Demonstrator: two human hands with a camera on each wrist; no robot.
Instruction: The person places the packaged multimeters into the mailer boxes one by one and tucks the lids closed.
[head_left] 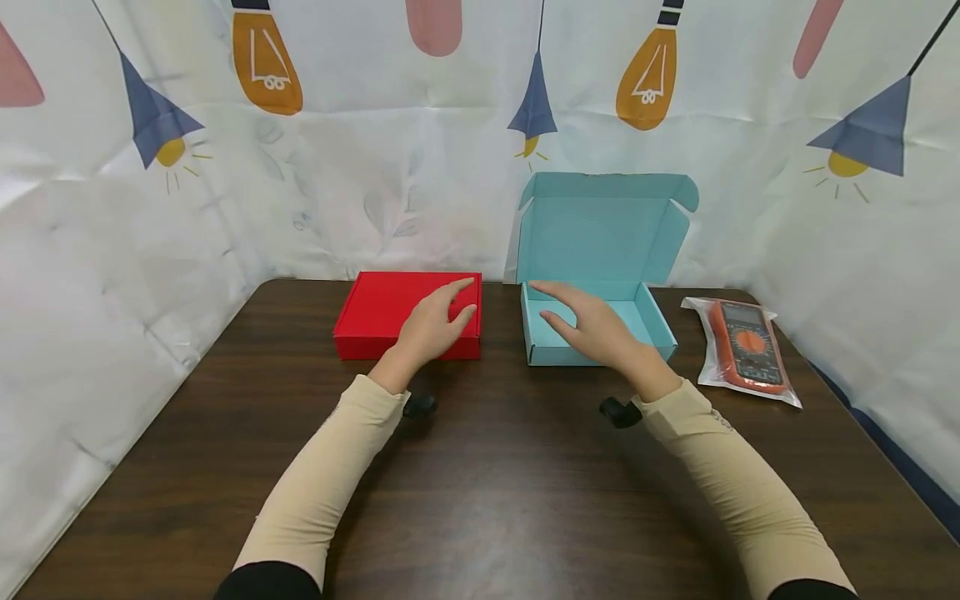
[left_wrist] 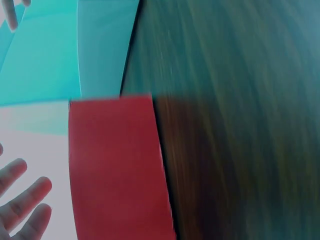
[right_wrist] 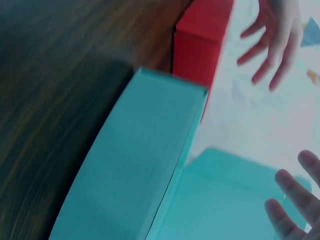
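My left hand (head_left: 433,323) hovers over the right part of a closed red box (head_left: 397,304), fingers extended and thumb apart, holding nothing. To its right, my right hand (head_left: 592,327) is in front of a light-blue box (head_left: 600,225) whose lid stands raised; its fingers are spread and nothing is in them. In the left wrist view, fingertips (left_wrist: 35,195) appear beside the red box's side (left_wrist: 117,170). The right wrist view has spread fingers (right_wrist: 295,195) near the blue box (right_wrist: 130,155). Whether either hand touches a box is unclear.
A red multimeter (head_left: 750,346) in a clear plastic bag lies on the dark wooden table (head_left: 480,500) to the right of the blue box. A printed white cloth (head_left: 337,192) hangs behind and at both sides of the table.
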